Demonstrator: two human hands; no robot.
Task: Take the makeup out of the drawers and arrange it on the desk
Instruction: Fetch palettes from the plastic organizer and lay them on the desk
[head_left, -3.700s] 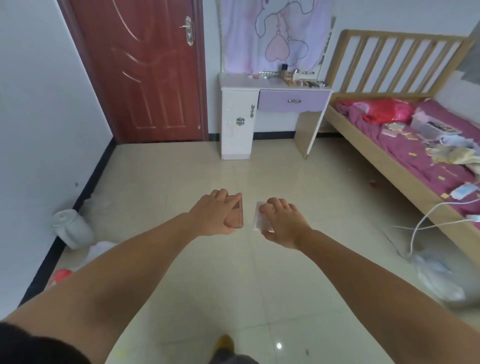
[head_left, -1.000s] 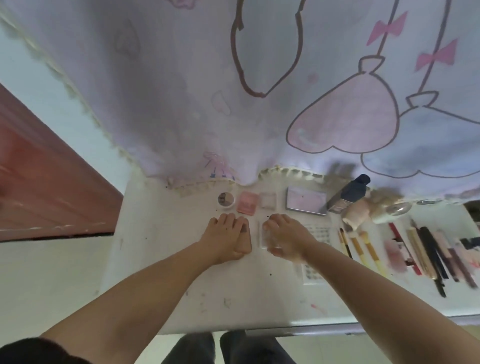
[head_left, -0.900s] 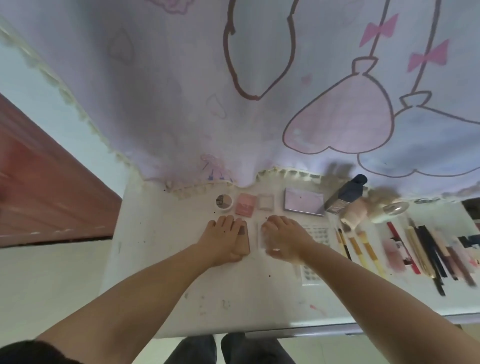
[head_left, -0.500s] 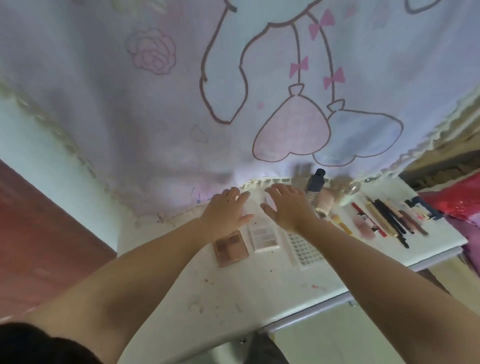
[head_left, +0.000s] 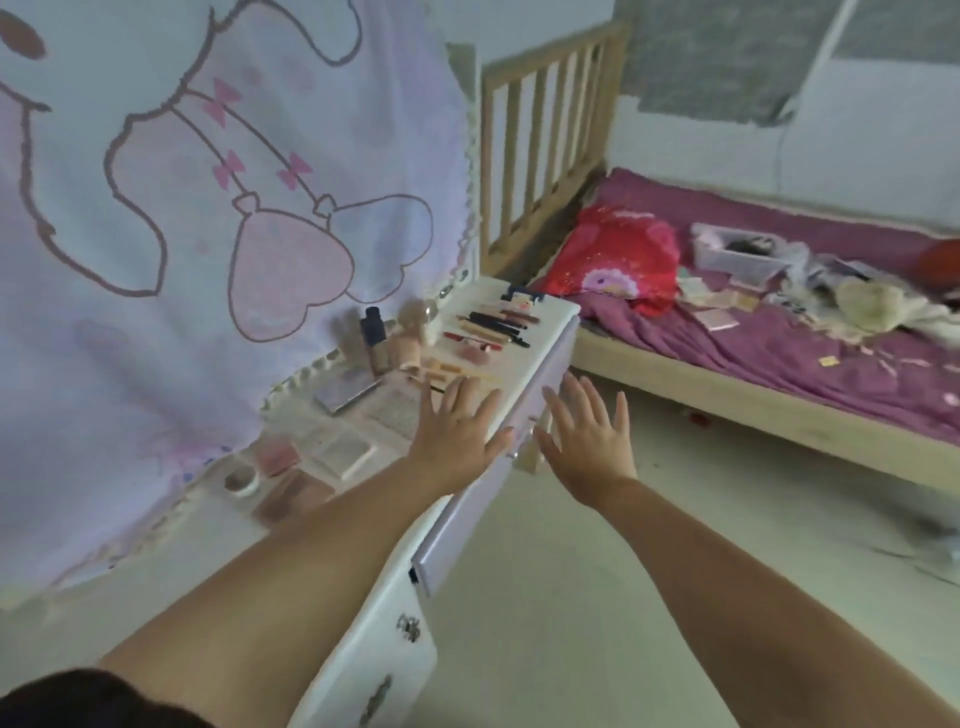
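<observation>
The white desk (head_left: 223, 525) carries rows of makeup. A brown palette (head_left: 293, 496), a white palette (head_left: 345, 452), a pink compact (head_left: 278, 454) and a small round pot (head_left: 240, 478) lie at its near end. A lilac palette (head_left: 347, 396), a dark bottle (head_left: 375, 338) and a row of pens and sticks (head_left: 493, 327) lie further along. My left hand (head_left: 457, 431) hovers over the desk's front edge, fingers spread, holding nothing. My right hand (head_left: 587, 441) hangs empty and spread in front of the lilac drawer (head_left: 467, 514), which looks pushed in.
A pink cartoon curtain (head_left: 208, 208) hangs behind the desk. To the right stands a wooden bed (head_left: 727, 400) with a purple sheet, a red pillow (head_left: 618, 254), a clear box (head_left: 737, 257) and scattered items. Tiled floor (head_left: 571, 597) stretches below my right arm.
My hands set the brown and white palettes down on the desk and let go. Both hands then lifted away empty as my view swung right toward the bed.
</observation>
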